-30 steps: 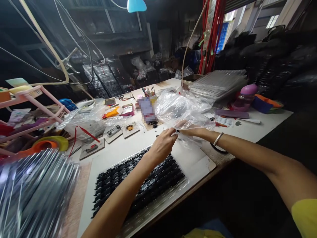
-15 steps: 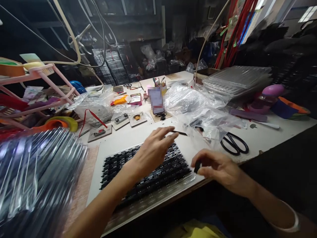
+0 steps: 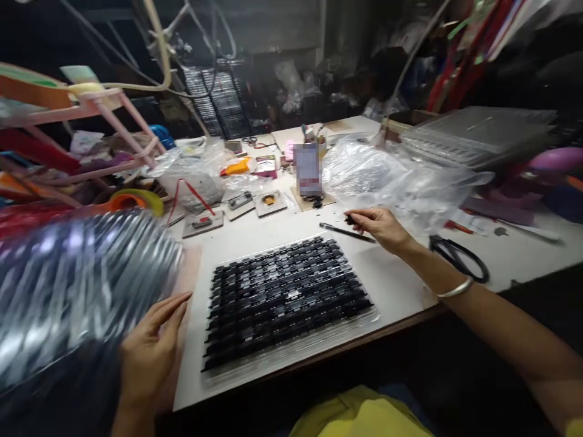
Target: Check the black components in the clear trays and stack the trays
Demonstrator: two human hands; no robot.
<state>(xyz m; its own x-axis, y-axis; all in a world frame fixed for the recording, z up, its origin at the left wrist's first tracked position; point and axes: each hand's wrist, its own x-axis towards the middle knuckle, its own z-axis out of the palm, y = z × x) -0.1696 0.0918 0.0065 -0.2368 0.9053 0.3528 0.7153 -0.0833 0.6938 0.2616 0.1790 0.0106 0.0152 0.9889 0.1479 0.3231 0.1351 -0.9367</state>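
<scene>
The right hand [image 3: 380, 229] pinches a black piece [image 3: 350, 219]; the left hand [image 3: 152, 346] (empty) is loosely spread.

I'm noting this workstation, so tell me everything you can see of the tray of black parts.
The tray is shallow and clear, apparently thin plastic, bare rim showing on the near side. It lies flat, slightly angled, near the front edge of the white surface. Black parts sit in close rows across it, with pale glints. Neither the left hand nor the right hand touches it.
</scene>
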